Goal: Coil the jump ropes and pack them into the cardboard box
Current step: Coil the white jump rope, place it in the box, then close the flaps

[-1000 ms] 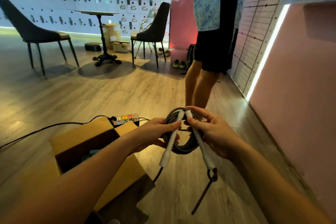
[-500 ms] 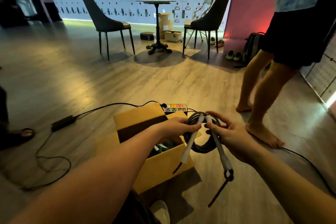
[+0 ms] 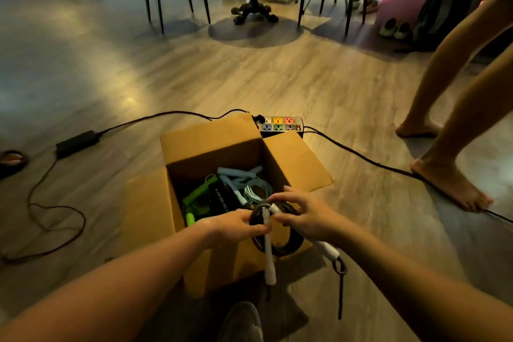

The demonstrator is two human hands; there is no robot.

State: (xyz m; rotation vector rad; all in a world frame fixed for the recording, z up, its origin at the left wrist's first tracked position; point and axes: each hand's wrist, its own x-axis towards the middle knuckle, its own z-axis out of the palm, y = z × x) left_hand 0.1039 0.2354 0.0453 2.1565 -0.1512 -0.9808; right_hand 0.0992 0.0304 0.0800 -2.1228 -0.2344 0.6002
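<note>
I find the coiled black jump rope (image 3: 277, 233) held over the near right corner of the open cardboard box (image 3: 294, 158), both white handles hanging down. My left hand (image 3: 236, 226) has its grip pinched on one handle; my right hand (image 3: 302, 216) is clamped on the coil's top. Inside the box lie green and pale ropes (image 3: 224, 191). A power strip (image 3: 280, 124) touches the far flap; floor left is open. Since the earlier frame, the coil has come over the box.
</note>
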